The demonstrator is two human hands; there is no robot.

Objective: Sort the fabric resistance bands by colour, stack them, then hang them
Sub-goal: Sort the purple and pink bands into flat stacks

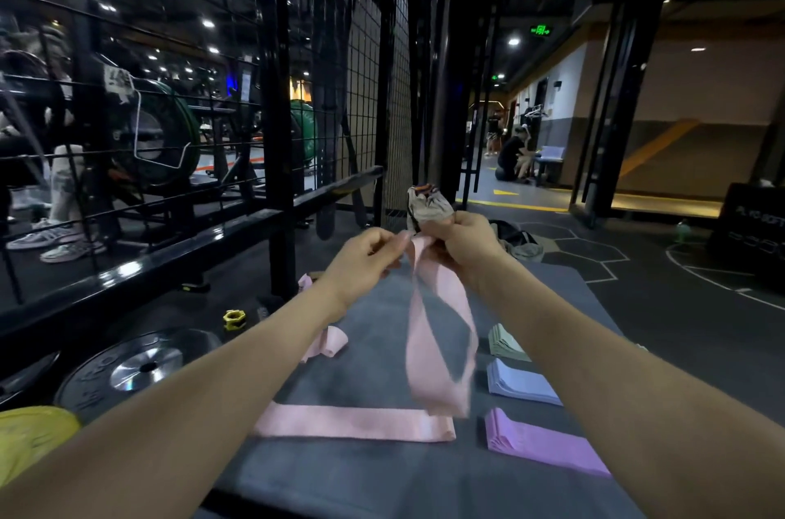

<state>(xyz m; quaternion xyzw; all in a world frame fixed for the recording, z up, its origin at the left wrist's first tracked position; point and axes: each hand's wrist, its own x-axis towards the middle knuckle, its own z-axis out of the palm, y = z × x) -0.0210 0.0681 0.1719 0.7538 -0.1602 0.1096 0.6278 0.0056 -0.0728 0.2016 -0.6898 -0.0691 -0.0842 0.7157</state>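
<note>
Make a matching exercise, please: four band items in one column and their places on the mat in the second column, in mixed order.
1. purple stack
2. green stack
3. flat pink band
4. twisted pink band

A. farthest along the right edge of the grey mat
B. held up by the left hand and right hand
C. nearest on the right edge
D. lying flat in the middle

Pairs: 1-C, 2-A, 3-D, 4-B

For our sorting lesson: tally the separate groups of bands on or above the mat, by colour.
Pink: 4, held band, flat band, two crumpled
Green stack: 1
Blue stack: 1
Purple stack: 1
Total: 7
</note>
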